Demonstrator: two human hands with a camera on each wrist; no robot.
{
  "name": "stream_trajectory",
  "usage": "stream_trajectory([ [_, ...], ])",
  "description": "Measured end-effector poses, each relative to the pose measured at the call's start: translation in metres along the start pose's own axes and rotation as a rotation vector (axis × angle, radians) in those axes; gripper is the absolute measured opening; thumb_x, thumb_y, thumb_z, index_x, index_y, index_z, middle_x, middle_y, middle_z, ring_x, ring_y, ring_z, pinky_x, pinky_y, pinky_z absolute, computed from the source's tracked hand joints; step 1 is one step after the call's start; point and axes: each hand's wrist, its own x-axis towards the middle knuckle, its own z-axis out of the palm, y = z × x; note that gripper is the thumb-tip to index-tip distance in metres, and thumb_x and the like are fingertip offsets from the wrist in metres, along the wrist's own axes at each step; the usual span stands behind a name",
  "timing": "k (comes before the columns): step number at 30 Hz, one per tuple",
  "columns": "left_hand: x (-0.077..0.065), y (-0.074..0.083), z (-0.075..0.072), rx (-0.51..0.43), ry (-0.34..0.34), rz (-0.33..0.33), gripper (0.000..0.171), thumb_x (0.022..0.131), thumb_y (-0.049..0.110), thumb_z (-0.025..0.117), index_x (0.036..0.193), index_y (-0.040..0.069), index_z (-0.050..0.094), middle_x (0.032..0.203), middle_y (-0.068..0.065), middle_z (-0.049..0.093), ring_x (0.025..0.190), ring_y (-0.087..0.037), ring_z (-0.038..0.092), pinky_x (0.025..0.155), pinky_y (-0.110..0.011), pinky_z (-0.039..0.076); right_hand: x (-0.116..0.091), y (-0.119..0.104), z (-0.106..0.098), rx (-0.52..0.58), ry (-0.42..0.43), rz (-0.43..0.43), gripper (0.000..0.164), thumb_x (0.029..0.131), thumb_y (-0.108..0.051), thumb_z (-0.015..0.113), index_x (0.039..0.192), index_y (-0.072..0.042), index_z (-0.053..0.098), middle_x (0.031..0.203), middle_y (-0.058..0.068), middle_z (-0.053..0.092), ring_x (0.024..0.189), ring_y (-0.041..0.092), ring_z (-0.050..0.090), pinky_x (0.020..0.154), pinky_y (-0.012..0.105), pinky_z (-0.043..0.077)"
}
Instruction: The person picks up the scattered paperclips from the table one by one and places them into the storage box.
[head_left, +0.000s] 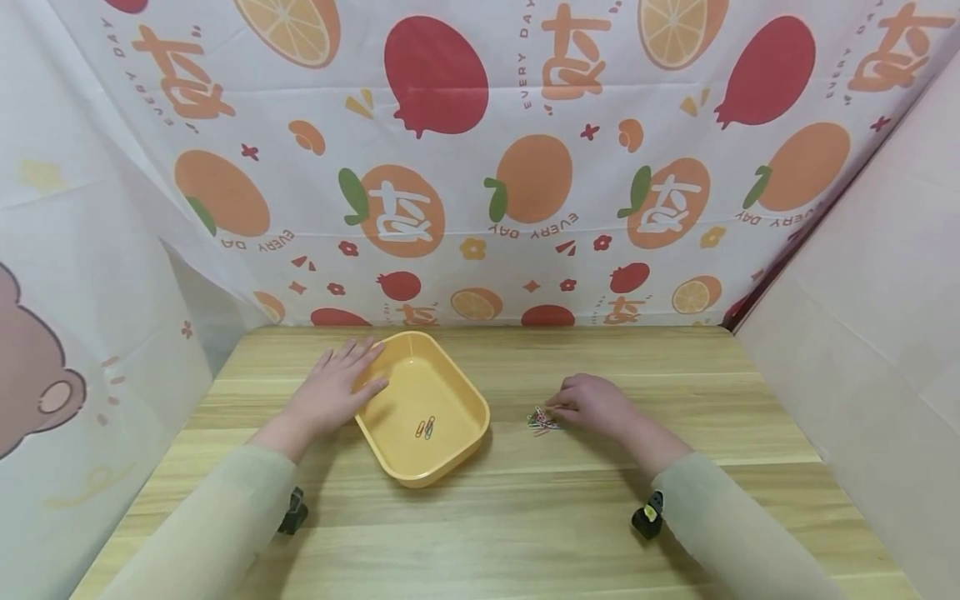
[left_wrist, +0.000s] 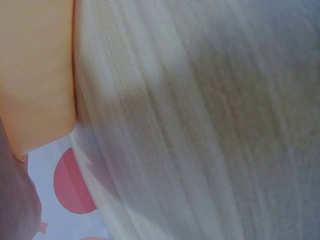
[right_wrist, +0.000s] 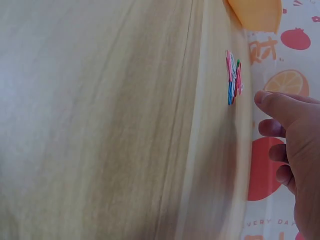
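My left hand [head_left: 330,390] lies with fingers spread over the left rim of a yellow plastic tray [head_left: 461,396], thumb reaching over its inside. Several paper clips [head_left: 425,428] lie on the tray's floor. To the right of the tray, a small pile of coloured paper clips [head_left: 542,422] sits on the table. My right hand [head_left: 596,406] is at that pile, its fingertips right by the clips. In the right wrist view, the right thumb [right_wrist: 270,104] points toward the pile, with the other fingers loosely bent and no clip showing between them.
Both hands work over a wooden table [head_left: 525,525]. A fruit-printed cloth [head_left: 465,200] hangs along its back edge, and white cloth panels [head_left: 862,333] close in the left and right sides. Dark wrist devices [head_left: 648,517] sit under both sleeves.
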Motion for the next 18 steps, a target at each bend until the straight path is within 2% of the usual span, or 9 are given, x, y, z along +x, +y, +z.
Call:
stream_trajectory([
  [7, 0.0006, 0.0002, -0.0007, 0.007, -0.004, -0.003, 0.071, 0.101, 0.054, 0.047, 0.159, 0.02, 0.025, 0.165, -0.009, 0.017, 0.15, -0.04, 0.011, 0.119, -0.06, 0.001, -0.0003, 0.0038, 0.0037, 0.003, -0.034, -0.007, 0.014, 0.09, -0.026, 0.075, 0.103, -0.022, 0.08, 0.086, -0.012, 0.063, 0.08, 0.004, 0.056, 0.075, 0.028, 0.053],
  [18, 0.0002, -0.0005, -0.0007, 0.006, -0.007, -0.002, 0.071, 0.101, 0.055, 0.045, 0.16, 0.022, 0.022, 0.165, -0.009, 0.016, 0.151, -0.038, 0.008, 0.12, -0.059, 0.0, 0.0063, -0.0015, 0.0044, 0.011, -0.039, -0.049, 0.013, 0.089, -0.02, 0.075, 0.101, -0.02, 0.08, 0.084, -0.01, 0.062, 0.078, 0.007, 0.056, 0.073, 0.03, 0.053],
])
